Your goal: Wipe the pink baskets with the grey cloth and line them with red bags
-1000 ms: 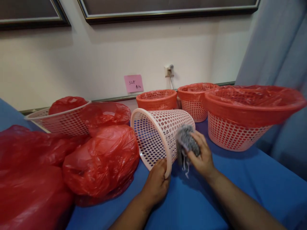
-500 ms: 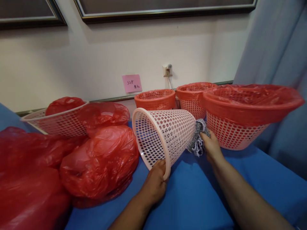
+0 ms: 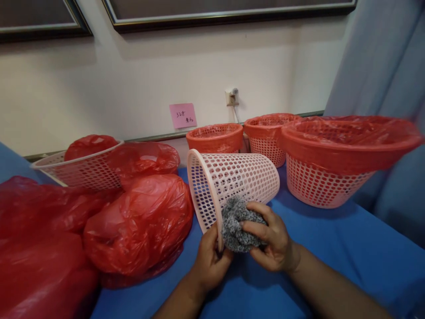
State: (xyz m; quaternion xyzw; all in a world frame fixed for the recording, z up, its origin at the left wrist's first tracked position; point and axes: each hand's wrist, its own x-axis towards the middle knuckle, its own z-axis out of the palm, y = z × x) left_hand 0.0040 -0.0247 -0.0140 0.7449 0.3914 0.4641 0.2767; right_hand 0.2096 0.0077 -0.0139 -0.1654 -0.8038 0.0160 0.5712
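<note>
Your left hand (image 3: 210, 262) grips the pink basket (image 3: 247, 175) by its rim, tipped sideways over the blue table (image 3: 332, 252). Your right hand (image 3: 275, 241) squeezes a gray cloth (image 3: 236, 226) against it. You seem to be wiping; the next rub needs a firm left hold.

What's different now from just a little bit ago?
The right hand brought the grey cloth left and nearer, from the bottom end of the pink basket to beside its rim, close to the left hand. The basket turned slightly, its bottom shifting right. The left hand still grips the rim, the right the cloth. The red bags and lined baskets stayed put.
</note>
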